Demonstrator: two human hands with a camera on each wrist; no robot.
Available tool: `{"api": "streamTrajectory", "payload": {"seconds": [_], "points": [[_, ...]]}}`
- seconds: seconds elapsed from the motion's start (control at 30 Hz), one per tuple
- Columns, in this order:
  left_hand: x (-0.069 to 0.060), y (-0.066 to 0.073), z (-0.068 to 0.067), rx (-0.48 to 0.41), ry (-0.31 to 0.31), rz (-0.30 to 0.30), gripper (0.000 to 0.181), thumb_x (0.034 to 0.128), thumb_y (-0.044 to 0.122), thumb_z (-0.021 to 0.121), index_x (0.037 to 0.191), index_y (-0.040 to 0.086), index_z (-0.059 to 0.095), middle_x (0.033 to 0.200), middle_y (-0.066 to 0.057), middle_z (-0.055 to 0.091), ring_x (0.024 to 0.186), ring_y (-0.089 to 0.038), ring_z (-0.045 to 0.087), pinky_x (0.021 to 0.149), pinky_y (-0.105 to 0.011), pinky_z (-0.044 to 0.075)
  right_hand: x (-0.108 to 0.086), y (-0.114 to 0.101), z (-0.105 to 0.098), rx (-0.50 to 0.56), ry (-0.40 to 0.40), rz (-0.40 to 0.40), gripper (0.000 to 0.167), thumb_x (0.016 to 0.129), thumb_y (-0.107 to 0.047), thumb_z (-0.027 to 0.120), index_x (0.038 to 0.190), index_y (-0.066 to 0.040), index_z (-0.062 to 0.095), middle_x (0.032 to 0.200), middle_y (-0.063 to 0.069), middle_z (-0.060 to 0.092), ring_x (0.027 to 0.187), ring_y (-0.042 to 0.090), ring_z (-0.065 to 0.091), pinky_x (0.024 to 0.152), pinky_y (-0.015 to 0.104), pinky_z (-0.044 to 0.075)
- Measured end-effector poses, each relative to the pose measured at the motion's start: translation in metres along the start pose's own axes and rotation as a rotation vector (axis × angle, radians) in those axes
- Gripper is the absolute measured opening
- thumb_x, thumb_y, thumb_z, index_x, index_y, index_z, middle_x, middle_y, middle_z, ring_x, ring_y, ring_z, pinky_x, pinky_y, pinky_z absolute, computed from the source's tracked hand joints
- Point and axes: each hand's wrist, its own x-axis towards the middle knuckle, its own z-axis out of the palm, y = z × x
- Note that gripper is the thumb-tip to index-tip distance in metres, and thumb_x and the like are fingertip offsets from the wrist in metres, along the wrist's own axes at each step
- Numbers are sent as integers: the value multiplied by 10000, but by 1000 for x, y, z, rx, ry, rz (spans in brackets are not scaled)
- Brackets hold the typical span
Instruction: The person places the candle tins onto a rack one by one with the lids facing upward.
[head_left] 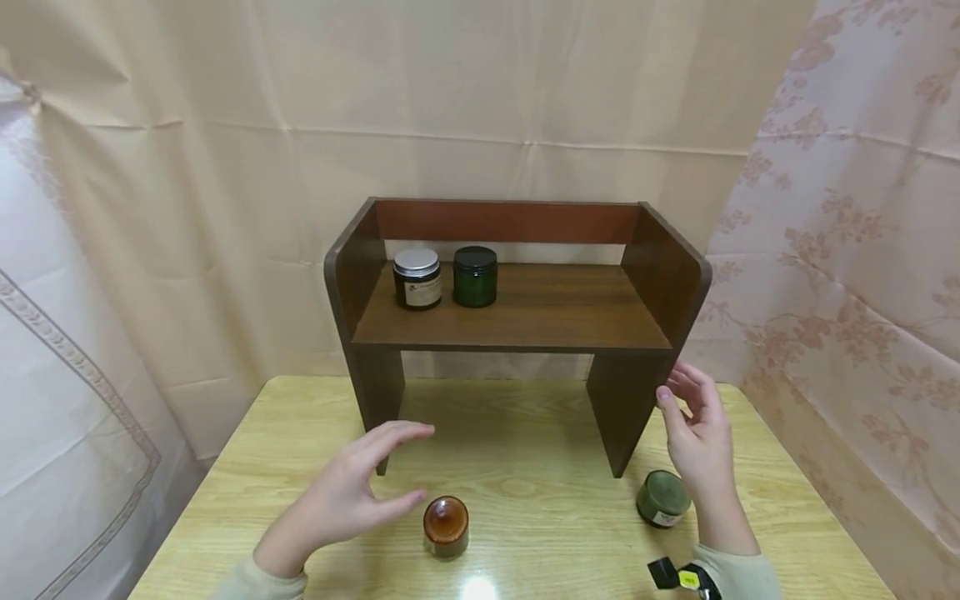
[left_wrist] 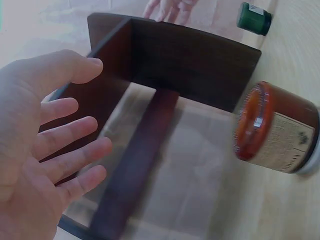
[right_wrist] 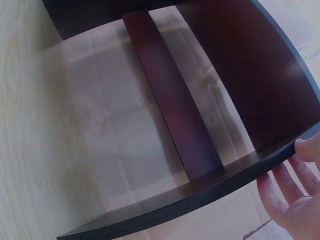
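A dark brown two-tier wooden shelf stands on the table. My left hand hovers with fingers and thumb spread, just left of an amber glass jar on the tabletop. The jar's pale printed label faces the left wrist camera, and nothing is in that hand. At the shelf's right side panel, my right hand touches the front edge with the thumb, its loosely bent fingers along the outer face. Below this hand sits a green jar with a small white label.
On the upper board stand a dark jar with a silver lid and a green jar with a black lid, side by side at the left. The light wood table is backed by a beige curtain. Floral cloth hangs at right.
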Motion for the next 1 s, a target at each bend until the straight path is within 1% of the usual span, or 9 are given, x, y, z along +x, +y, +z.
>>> {"api": "streamTrajectory", "payload": {"seconds": [0.07, 0.2, 0.3, 0.4, 0.53, 0.63, 0.77, 0.9, 1.0], "points": [[-4, -5, 6, -12, -8, -23, 761, 852, 148, 947, 1526, 159, 593, 1491, 15, 648, 1343, -202, 644, 1077, -333, 550, 0, 0, 0, 7, 4, 0, 429, 1090, 35, 608, 1512, 11, 533, 1286, -170, 651, 1227, 26, 615, 971, 94, 503], [-10, -13, 19, -3, -29, -36, 755, 858, 164, 946, 1525, 165, 592, 1487, -10, 654, 1345, -235, 649, 1065, -465, 574, 0, 1, 0, -1, 6, -10, 427, 1088, 38, 610, 1508, 14, 535, 1280, -177, 652, 1218, 23, 620, 964, 92, 506], [-13, -17, 28, 15, -57, -50, 744, 875, 200, 942, 1530, 194, 588, 1487, -11, 654, 1350, -245, 647, 1080, -491, 563, 0, 1, 1, -4, 7, -25, 425, 1085, 49, 608, 1504, 25, 536, 1277, -184, 654, 1209, 22, 628, 957, 97, 515], [-15, -21, 35, 10, -92, -64, 733, 890, 220, 932, 1535, 201, 585, 1501, -20, 647, 1362, -240, 637, 1087, -489, 559, 1, 2, 1, 1, 10, -36, 425, 1083, 58, 607, 1501, 34, 538, 1270, -188, 657, 1200, 21, 636, 945, 103, 525], [-17, -24, 43, -27, -135, -63, 738, 891, 207, 929, 1539, 181, 576, 1510, -18, 632, 1362, -238, 634, 1091, -485, 559, 0, 1, 1, -10, 13, -35, 429, 1081, 55, 614, 1503, 28, 540, 1264, -195, 656, 1196, 13, 633, 936, 97, 523], [-18, -26, 47, -56, -167, -63, 751, 889, 215, 934, 1542, 168, 566, 1509, -17, 624, 1355, -237, 636, 1094, -478, 558, 0, 0, 1, -17, 14, -26, 443, 1077, 50, 625, 1510, 16, 541, 1265, -190, 653, 1196, 8, 626, 931, 86, 515], [-21, -28, 51, -64, -213, -70, 785, 884, 268, 943, 1554, 167, 546, 1518, -23, 611, 1366, -233, 625, 1107, -474, 550, 0, -1, 1, -6, 11, -20, 443, 1077, 50, 624, 1511, 20, 540, 1269, -175, 651, 1191, 13, 628, 927, 87, 518], [-23, -30, 54, -62, -251, -98, 824, 869, 316, 957, 1565, 170, 540, 1542, 15, 585, 1397, -221, 602, 1128, -471, 534, 0, -2, 2, -12, 12, -19, 427, 1085, 43, 613, 1505, 19, 540, 1268, -184, 649, 1193, 12, 631, 933, 93, 521], [-25, -31, 56, -63, -283, -142, 845, 861, 338, 962, 1577, 204, 535, 1569, 30, 568, 1420, -223, 585, 1143, -486, 522, 0, -2, 2, -14, 13, -20, 425, 1088, 37, 612, 1506, 13, 542, 1269, -188, 650, 1196, 12, 632, 939, 95, 520]]}}
